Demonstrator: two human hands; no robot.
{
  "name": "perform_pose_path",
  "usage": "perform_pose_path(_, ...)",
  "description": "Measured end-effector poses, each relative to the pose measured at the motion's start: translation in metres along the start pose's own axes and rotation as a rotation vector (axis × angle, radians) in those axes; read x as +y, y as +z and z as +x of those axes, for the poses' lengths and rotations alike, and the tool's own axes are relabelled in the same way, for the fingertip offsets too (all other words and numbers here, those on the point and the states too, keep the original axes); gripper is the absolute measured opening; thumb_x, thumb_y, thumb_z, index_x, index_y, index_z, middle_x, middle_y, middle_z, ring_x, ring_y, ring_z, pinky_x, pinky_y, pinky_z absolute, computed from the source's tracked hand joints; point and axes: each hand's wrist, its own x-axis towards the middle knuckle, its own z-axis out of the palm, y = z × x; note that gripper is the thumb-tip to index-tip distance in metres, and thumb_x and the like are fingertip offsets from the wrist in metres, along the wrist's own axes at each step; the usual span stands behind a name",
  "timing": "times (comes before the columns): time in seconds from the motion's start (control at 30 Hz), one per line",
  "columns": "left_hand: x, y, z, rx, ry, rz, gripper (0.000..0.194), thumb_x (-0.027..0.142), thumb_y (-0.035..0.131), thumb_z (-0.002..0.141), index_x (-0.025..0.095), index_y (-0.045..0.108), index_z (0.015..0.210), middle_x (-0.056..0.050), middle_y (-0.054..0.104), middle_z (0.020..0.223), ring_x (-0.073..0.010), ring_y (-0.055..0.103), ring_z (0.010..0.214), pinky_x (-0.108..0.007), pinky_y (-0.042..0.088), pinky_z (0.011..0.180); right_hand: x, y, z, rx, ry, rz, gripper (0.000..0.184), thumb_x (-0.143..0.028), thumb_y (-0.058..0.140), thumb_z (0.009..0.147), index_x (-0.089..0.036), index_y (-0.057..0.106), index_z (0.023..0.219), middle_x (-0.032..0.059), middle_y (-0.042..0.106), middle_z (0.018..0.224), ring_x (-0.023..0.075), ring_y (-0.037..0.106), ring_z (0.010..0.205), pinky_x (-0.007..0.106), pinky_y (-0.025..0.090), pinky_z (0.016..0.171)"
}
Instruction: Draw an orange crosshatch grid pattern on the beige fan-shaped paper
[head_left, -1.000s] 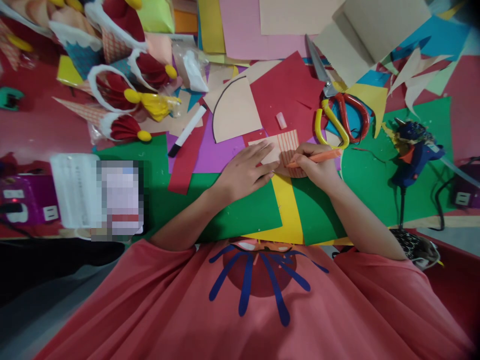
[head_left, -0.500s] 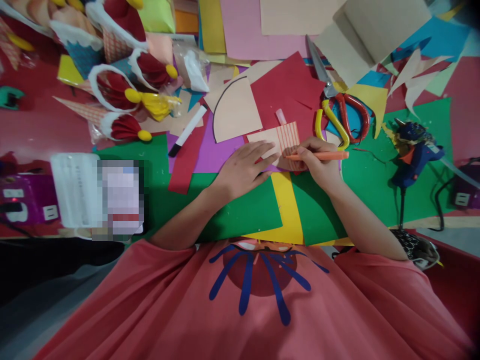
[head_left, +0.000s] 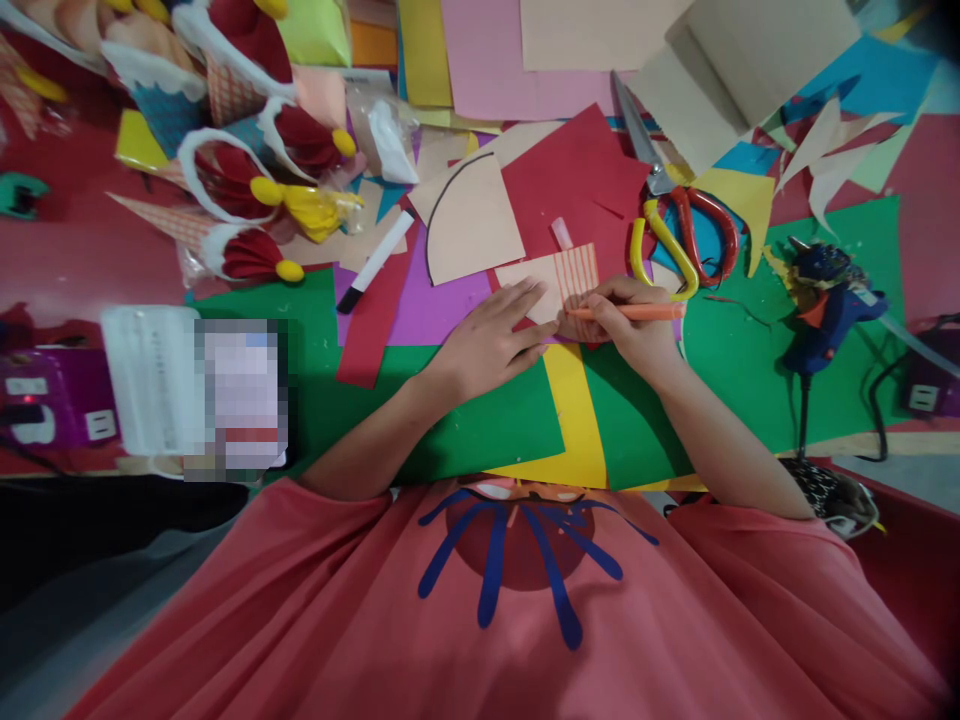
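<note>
My right hand point(head_left: 634, 318) is closed round an orange marker point(head_left: 652, 312), its tip on a beige paper piece point(head_left: 540, 275). Orange stripes run down the right part of that piece. Flat across its left part lies my left hand point(head_left: 495, 335), fingers stretched out, steadying nothing else. A clear pinkish marker cap point(head_left: 561, 233) touches the paper's upper edge. Just above is a beige quarter-circle point(head_left: 476, 225) with a black curved outline. A white marker with a black end point(head_left: 375, 262) rests to the left of it, over a red paper strip point(head_left: 367, 345).
Scissors point(head_left: 664, 190) with red and yellow handles lie beyond my right hand. A blue glue gun point(head_left: 829, 310) stands on green paper point(head_left: 765, 390) at the right. Several paper cones point(head_left: 247, 250) crowd the upper left. A power strip point(head_left: 60, 395) and a pixelated device point(head_left: 247, 395) sit left.
The orange marker and my right hand have shifted slightly left, with the tip now further left on the striped paper. My left hand stays almost in place.
</note>
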Motion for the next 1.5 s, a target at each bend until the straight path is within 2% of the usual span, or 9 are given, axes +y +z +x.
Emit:
perform_pose_path(0.2,0.000,0.000,0.000,0.024,0.026,0.026,0.032,0.031,0.042,0.098,0.023,0.059,0.124,-0.015,0.042,0.145,-0.0278,0.033,0.139,-0.050,0.037,0.108,-0.009,0.001,0.002,-0.028,-0.004,-0.003,0.028,-0.017,0.053,0.076,-0.019,0.042,0.050,-0.0051,0.045,0.044,0.0062,0.042,0.041,0.022,0.038,0.043)
perform_pose_path(0.47,0.001,-0.002,0.000,-0.010,0.000,0.016,0.032,0.032,0.042,0.098,0.023,0.059,0.123,-0.014,0.040,0.147,-0.0279,0.032,0.139,-0.052,0.037,0.108,0.000,0.000,0.000,-0.013,-0.013,0.039,0.022,-0.025,0.054,0.082,-0.019,0.049,0.062,-0.0035,0.053,0.050,0.0078,0.048,0.044,0.023,0.040,0.045)
perform_pose_path(0.97,0.000,-0.001,0.001,0.020,0.022,0.037,0.032,0.031,0.040,0.098,0.022,0.060,0.122,-0.015,0.044,0.144,-0.0280,0.035,0.138,-0.050,0.038,0.107,-0.017,0.005,0.003,-0.049,-0.005,-0.016,0.024,-0.018,0.048,0.070,-0.021,0.035,0.049,-0.0049,0.041,0.043,0.0068,0.040,0.043,0.022,0.037,0.044)
perform_pose_path(1.5,0.001,-0.003,0.001,-0.010,0.002,0.012,0.030,0.029,0.043,0.097,0.025,0.057,0.124,-0.011,0.041,0.146,-0.0268,0.033,0.139,-0.051,0.037,0.108,-0.011,-0.002,0.003,-0.083,0.029,-0.019,0.022,-0.020,0.050,0.069,-0.021,0.043,0.048,-0.0024,0.048,0.046,0.0094,0.044,0.045,0.024,0.040,0.045)
